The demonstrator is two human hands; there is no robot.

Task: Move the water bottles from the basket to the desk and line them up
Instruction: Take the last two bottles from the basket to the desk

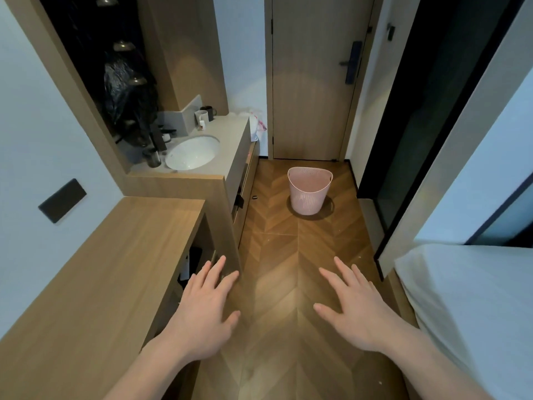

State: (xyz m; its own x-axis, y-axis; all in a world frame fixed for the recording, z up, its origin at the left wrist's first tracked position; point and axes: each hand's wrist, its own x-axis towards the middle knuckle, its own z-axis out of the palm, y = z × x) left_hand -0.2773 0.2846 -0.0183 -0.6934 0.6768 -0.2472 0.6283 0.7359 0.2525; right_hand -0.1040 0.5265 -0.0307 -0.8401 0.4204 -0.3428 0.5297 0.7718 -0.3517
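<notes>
A pink perforated basket [309,192] stands upright on the herringbone wood floor [277,255], close to the closed door [311,82] at the far end; from this angle its inside can't be made out, so no bottles are visible. The wooden tabletop [101,269] runs along the left side, its surface bare. Left hand [202,310] and right hand [357,310] hover palm-down over the floor, fingers [215,269] spread wide, holding nothing.
</notes>
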